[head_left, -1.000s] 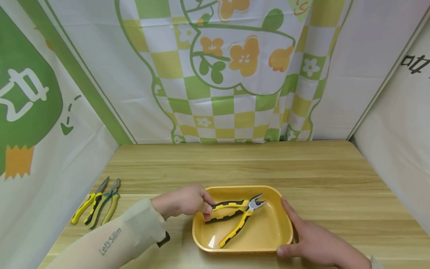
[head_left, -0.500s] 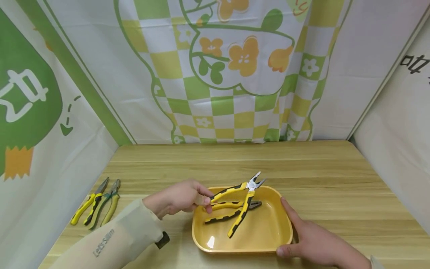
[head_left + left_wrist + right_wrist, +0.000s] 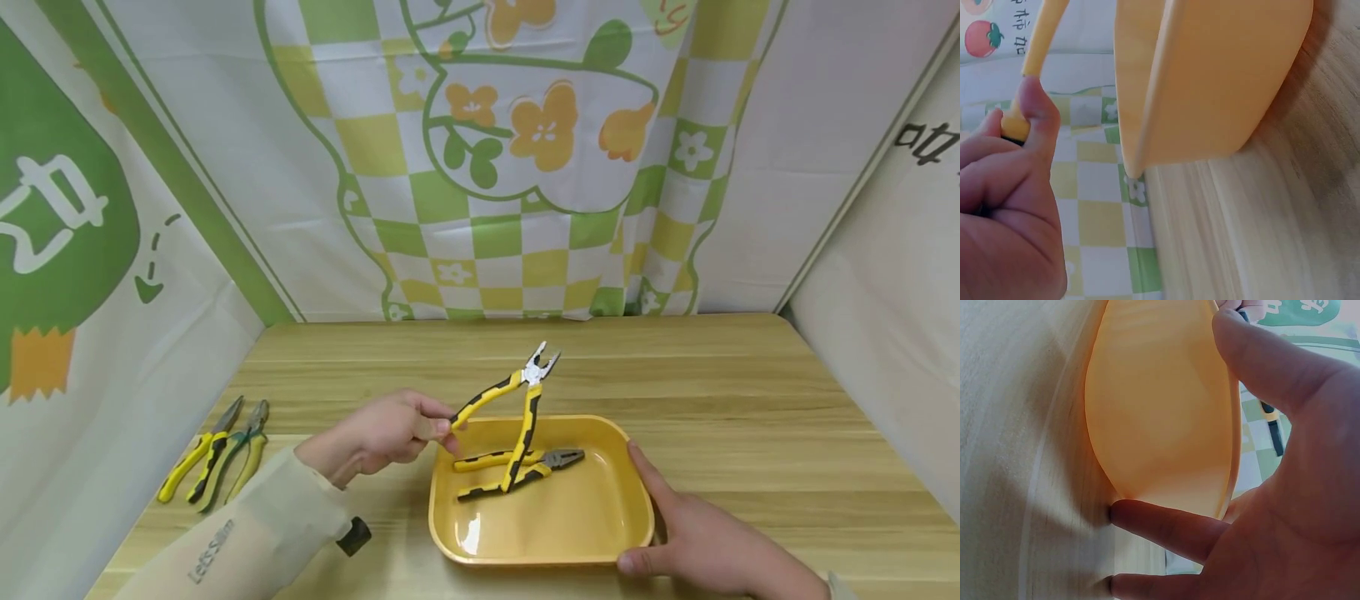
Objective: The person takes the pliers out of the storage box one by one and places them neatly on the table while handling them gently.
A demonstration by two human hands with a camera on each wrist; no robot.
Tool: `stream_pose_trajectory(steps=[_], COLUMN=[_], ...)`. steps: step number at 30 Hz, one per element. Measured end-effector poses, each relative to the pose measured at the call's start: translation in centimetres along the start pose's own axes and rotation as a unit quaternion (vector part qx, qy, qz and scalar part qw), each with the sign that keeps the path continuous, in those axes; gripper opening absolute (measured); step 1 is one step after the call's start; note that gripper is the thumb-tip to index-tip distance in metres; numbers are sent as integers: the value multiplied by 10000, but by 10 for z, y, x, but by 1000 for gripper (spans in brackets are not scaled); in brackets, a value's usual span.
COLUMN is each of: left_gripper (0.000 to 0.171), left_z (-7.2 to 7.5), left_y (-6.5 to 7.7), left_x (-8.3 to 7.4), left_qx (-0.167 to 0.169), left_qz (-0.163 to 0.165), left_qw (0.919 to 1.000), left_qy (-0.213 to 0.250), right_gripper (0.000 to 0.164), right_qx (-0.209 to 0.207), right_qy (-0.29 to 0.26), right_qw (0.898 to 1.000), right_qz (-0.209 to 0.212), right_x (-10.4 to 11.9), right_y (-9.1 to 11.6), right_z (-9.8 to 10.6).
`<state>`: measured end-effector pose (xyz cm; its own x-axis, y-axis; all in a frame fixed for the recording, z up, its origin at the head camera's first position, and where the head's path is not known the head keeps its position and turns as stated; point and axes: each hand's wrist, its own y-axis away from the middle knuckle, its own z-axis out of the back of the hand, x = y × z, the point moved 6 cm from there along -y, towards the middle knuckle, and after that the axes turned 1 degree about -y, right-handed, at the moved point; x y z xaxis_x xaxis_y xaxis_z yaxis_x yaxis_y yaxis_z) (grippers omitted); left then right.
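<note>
The left hand (image 3: 390,433) pinches one handle end of the raised pliers (image 3: 532,377) between thumb and fingers. These pliers are held with their jaws upward and parted; the free handle extends down over the yellow tray (image 3: 577,517). A second pair of pliers (image 3: 553,460) lies inside the tray. The right hand (image 3: 693,529), its grip spread, braces the tray's right end on the table (image 3: 675,375).

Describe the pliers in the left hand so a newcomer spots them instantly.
On the wooden table sits a yellow tray. By its far left corner, the left hand pinches the pliers by one handle. Unlike the dark-headed pair inside the tray, these are held up, jaws open.
</note>
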<state>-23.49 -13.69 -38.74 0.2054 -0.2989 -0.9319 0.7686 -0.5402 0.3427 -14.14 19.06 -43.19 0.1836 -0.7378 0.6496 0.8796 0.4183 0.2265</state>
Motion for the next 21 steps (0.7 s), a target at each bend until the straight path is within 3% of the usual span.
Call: stream_pose_trajectory(steps=[7, 13, 21], left_gripper=[27, 31, 33], left_z=[23, 43, 64], left_y=[5, 12, 25], left_x=[8, 14, 22], left_qx=[-435, -745, -926], left_qz=[32, 40, 58], left_qw=[9987, 9969, 9953], left_qy=[278, 257, 288], right_gripper=[128, 127, 127], right_qx=[-8, -37, 26], right_qy=[47, 107, 38], right_qw=[10000, 9999, 10000], right_qz=[38, 94, 39], right_x=[0, 0, -1], right_y=[0, 0, 0], right_z=[0, 1, 0])
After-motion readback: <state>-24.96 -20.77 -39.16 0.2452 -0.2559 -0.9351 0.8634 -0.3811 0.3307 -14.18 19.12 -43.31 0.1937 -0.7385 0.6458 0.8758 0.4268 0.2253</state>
